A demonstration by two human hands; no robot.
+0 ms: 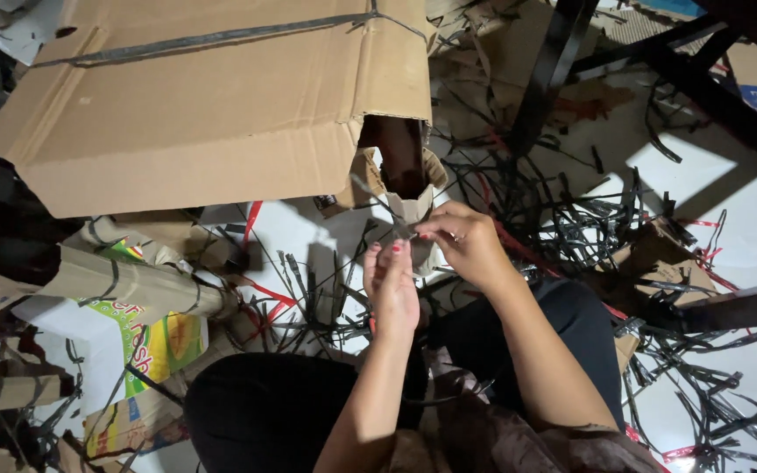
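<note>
My left hand (392,285) and my right hand (466,241) meet in front of me, fingertips pinching a thin dark plastic strap (377,200) that slants up to the left from between them. The strap's lower end is hidden in my fingers. Just behind my hands lies a large flattened cardboard box (212,105) bound by a dark strap, with a torn opening (396,149) at its near right corner. My legs in black trousers (265,412) fill the bottom of the view.
A tangle of black and red plastic straps (571,228) covers the white floor to the right. Rolled and printed cardboard pieces (133,307) lie at the left. Dark metal bars (711,96) cross the upper right, another bar (738,307) at the right.
</note>
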